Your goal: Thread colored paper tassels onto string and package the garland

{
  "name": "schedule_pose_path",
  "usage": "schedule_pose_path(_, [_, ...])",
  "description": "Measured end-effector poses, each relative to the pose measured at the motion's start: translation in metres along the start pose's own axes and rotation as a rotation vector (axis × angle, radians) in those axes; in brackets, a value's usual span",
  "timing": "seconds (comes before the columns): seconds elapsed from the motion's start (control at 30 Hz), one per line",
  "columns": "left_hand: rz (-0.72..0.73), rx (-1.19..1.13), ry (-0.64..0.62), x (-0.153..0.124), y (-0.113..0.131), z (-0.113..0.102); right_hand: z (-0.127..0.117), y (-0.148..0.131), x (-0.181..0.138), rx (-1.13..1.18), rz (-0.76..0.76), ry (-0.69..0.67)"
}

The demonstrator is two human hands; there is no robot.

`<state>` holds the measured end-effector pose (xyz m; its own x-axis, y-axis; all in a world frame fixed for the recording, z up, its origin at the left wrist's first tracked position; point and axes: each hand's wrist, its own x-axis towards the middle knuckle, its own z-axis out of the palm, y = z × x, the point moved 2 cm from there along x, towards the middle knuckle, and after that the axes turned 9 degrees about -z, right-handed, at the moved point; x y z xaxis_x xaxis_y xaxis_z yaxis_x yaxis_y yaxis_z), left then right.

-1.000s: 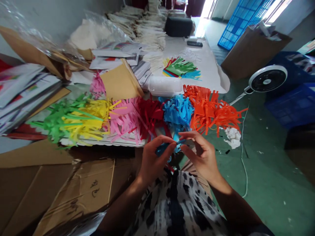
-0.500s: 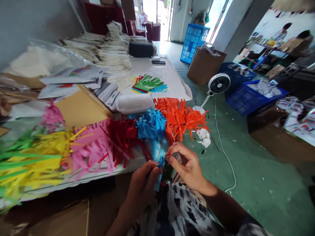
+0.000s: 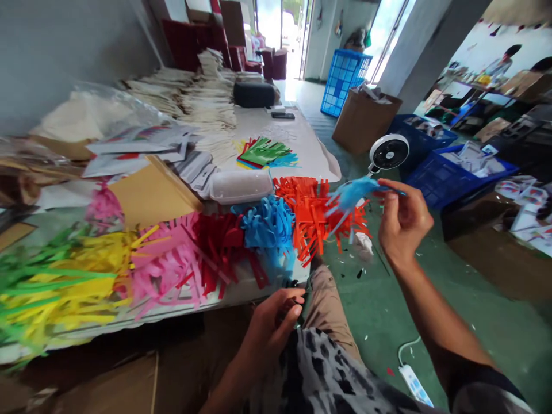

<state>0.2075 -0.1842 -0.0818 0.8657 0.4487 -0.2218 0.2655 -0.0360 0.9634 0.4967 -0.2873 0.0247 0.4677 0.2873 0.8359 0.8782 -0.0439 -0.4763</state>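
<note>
Raised over the right end of the table, my right hand (image 3: 405, 221) pinches a blue fringed tassel (image 3: 356, 192), whose strips trail leftward, blurred. Below, close to the table's front edge, my left hand (image 3: 278, 316) is closed with thumb and fingers curled together; whatever it may hold is hidden. Piles of cut fringe strips run along the table front: orange fringe (image 3: 308, 213), blue fringe (image 3: 271, 224), dark red fringe (image 3: 219, 236), pink fringe (image 3: 166, 261) and yellow fringe (image 3: 90, 270). Green strips (image 3: 28, 282) lie at the far left.
Behind the fringes are a white plastic box (image 3: 241, 185), a brown cardboard piece (image 3: 150, 192) and fanned coloured fringe sheets (image 3: 267, 150). Stacked cream fabric (image 3: 207, 98) stands farther back. On the floor at right are a fan (image 3: 389, 152), blue crates (image 3: 457, 172) and a power strip (image 3: 414, 385).
My right hand has moved up and right, carrying the blue tassel away from my left hand. The two hands were together on the blue strips before. The view has shifted slightly.
</note>
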Motion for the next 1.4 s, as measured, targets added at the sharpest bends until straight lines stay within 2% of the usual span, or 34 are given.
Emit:
schedule_pose_path(0.07, [0.062, 0.046, -0.005, 0.000, 0.003, 0.000, 0.005, 0.010, 0.001, -0.179, -0.211, -0.116])
schedule_pose_path(0.13, [0.140, 0.076, -0.009, 0.000, 0.007, 0.000, 0.020, 0.021, -0.011, -0.255, -0.323, -0.354])
schedule_pose_path(0.23, [0.206, 0.092, -0.004, -0.003, 0.006, -0.001, 0.046, 0.036, -0.041, -0.282, -0.370, -0.680])
schedule_pose_path(0.3, [0.191, 0.115, -0.002, -0.006, 0.003, -0.004, 0.057, 0.041, -0.058, -0.315, -0.379, -0.795])
schedule_pose_path(0.37, [0.159, 0.130, 0.001, -0.008, -0.001, -0.008, 0.063, 0.038, -0.067, -0.360, -0.379, -0.798])
schedule_pose_path(0.43, [0.153, 0.128, 0.023, -0.007, -0.003, -0.013, 0.068, 0.025, -0.069, -0.351, -0.374, -0.716])
schedule_pose_path(0.53, [0.177, 0.175, 0.097, -0.002, 0.000, -0.021, 0.086, -0.010, -0.070, -0.168, -0.429, -0.647])
schedule_pose_path(0.6, [0.184, 0.249, 0.159, 0.001, 0.003, -0.027, 0.104, -0.037, -0.077, -0.024, -0.529, -0.708])
schedule_pose_path(0.67, [0.180, 0.310, 0.206, 0.001, 0.005, -0.032, 0.124, -0.057, -0.088, 0.026, -0.620, -0.785])
schedule_pose_path(0.8, [0.154, 0.335, 0.246, -0.008, 0.001, -0.042, 0.155, -0.072, -0.105, -0.069, -0.667, -0.851])
schedule_pose_path(0.97, [0.154, 0.265, 0.239, -0.016, -0.006, -0.050, 0.173, -0.075, -0.104, -0.290, -0.613, -0.842])
schedule_pose_path(1.07, [0.173, 0.246, 0.236, -0.016, -0.006, -0.055, 0.174, -0.078, -0.099, -0.307, -0.584, -0.866])
schedule_pose_path(1.13, [0.183, 0.255, 0.250, -0.015, -0.004, -0.061, 0.172, -0.078, -0.095, -0.277, -0.513, -0.837])
schedule_pose_path(1.23, [0.191, 0.268, 0.297, -0.011, 0.003, -0.073, 0.170, -0.073, -0.088, -0.126, -0.329, -0.758])
schedule_pose_path(1.4, [0.234, 0.328, 0.458, 0.008, 0.017, -0.098, 0.169, -0.065, -0.076, 0.081, -0.123, -0.694])
